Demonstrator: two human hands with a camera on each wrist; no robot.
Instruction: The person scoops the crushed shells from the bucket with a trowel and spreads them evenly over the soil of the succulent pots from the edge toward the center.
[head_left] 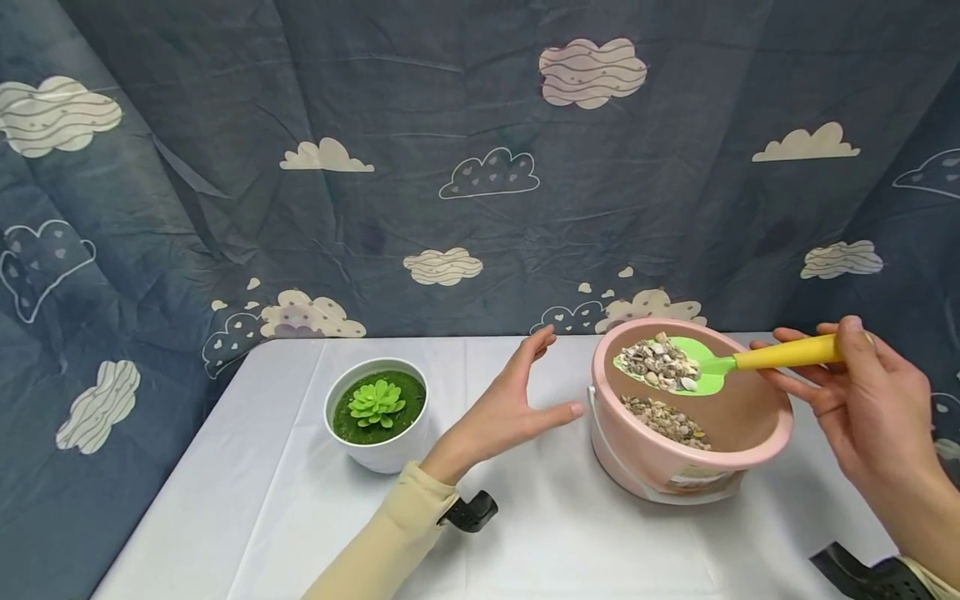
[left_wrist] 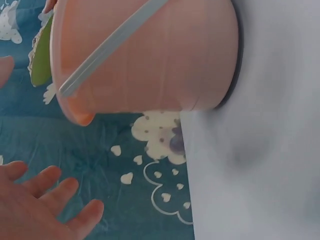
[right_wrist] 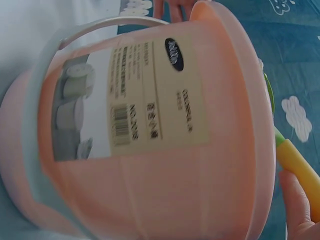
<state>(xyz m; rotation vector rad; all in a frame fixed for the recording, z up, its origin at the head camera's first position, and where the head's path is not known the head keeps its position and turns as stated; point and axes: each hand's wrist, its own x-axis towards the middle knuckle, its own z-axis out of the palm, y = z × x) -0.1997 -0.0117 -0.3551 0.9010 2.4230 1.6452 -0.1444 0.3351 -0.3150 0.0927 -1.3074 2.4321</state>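
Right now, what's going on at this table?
A person's right hand holds a green scoop by its yellow handle, above the rim of a pink bucket. The scoop carries a heap of small pebbles, and more lie in the bucket. The left hand is open beside the bucket, holding nothing. A white pot with a green plant stands off to the left.

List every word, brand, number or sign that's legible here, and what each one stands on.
"COLORFUL": on the label of the pink bucket; the letters after it are blurred.
"NO.2018": same label, beside the barcode; digits slightly soft.
Oval logo, same label: too blurred to read surely.
Chinese characters, same label: too small or blurred to quote.
Scoop and plant pot: no text visible.
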